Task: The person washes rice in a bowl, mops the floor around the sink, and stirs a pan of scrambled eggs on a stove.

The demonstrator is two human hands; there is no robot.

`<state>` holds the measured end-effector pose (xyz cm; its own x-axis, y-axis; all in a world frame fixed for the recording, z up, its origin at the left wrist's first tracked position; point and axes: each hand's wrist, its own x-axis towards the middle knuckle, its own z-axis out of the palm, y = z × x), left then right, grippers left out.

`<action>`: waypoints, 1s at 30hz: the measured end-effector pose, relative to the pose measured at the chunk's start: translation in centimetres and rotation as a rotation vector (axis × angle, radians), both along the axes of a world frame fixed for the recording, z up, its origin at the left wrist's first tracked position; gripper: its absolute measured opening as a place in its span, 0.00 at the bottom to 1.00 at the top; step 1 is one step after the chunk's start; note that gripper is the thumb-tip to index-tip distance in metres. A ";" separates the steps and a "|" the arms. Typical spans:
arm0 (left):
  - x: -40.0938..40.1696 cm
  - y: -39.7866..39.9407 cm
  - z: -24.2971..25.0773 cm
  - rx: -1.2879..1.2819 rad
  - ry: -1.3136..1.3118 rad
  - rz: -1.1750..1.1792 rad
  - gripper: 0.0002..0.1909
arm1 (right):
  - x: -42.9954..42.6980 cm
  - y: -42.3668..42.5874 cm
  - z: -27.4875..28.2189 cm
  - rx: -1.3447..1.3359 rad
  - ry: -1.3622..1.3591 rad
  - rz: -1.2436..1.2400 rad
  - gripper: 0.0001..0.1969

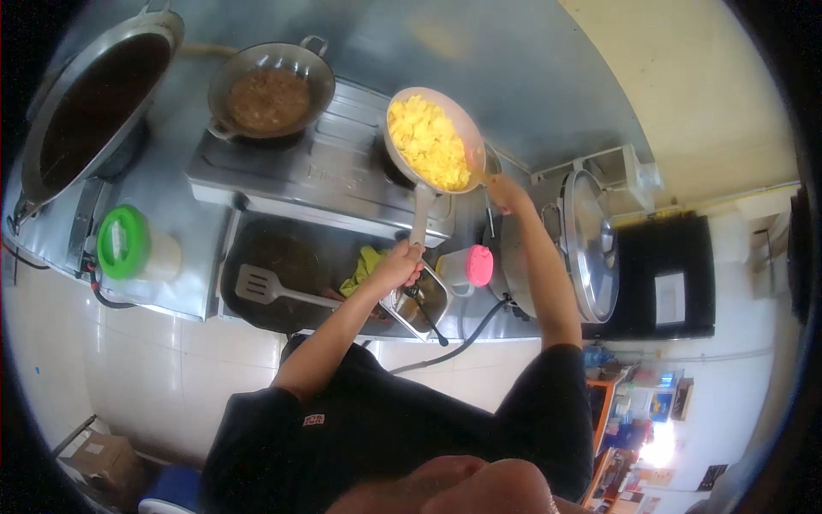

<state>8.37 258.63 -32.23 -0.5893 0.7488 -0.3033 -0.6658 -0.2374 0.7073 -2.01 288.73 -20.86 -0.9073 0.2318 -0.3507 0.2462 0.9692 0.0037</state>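
Note:
My left hand [402, 262] is closed around the pale handle of a frying pan [424, 199], which is raised over the right side of a steel gas stove [308, 173]. Yellow scrambled egg [429, 142] fills much of the pan. At the pan's right rim, my right hand [506, 193] grips a utensil whose blurred, orange-brown end reaches in over the egg. Under my left forearm are a slotted turner [260, 284], lying across a dark tray [237, 308], a yellow-green cloth [365, 266] and a steel container [424, 329] with a black-handled utensil [427, 316].
A wok [273, 99] with brown liquid sits on the stove's left side. Farther left stands a large wok [103, 115] of dark liquid, with a green-lidded tub [123, 243] below. A pink-lidded jug [478, 265] and a big lidded pot [591, 244] are at right. A hose [475, 337] hangs over the counter edge.

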 end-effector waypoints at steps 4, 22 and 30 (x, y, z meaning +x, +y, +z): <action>0.4 -0.2 -0.8 0.016 -0.015 0.016 0.14 | 4.8 -7.2 6.5 -0.246 -0.124 -0.195 0.18; 0.3 0.3 0.4 -0.019 -0.033 -0.032 0.14 | 1.7 -6.1 6.4 0.242 -0.037 0.372 0.29; 0.2 0.1 -0.5 0.004 -0.027 -0.014 0.14 | -1.9 -4.1 6.1 0.221 0.017 0.291 0.21</action>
